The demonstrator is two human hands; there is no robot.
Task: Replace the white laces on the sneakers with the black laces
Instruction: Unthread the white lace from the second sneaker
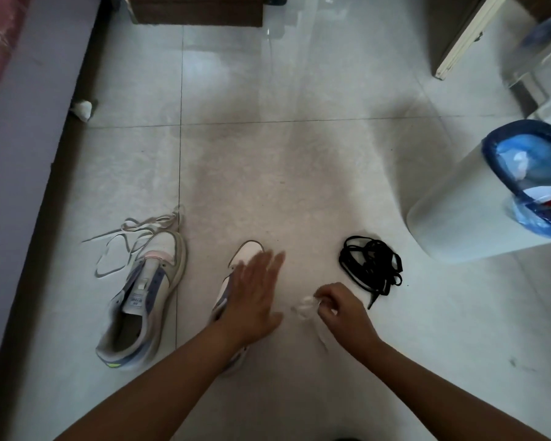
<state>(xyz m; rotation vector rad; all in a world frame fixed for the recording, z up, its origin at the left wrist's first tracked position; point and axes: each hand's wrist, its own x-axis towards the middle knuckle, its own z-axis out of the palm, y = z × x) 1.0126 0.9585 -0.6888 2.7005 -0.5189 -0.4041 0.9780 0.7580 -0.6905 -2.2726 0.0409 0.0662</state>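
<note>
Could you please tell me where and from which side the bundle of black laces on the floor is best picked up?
Pinch the dense tangled middle of the black laces, coming from above. The bundle lies flat in loose loops, so a single outer loop would probably unravel. The right hand is nearest but already grips something white.

Black laces (370,269), white laces (131,237), cream-and-purple sneaker (143,300), blue-lined white bin (477,198).

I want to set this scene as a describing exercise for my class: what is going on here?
A person is swapping sneaker laces on a tiled floor. The left sneaker has no lace; a white lace lies loose beside its toe. The left hand, fingers straight, is over the right sneaker. The right hand grips something pale and blurred, probably that sneaker's lace. The black laces lie bundled and untouched.
</note>
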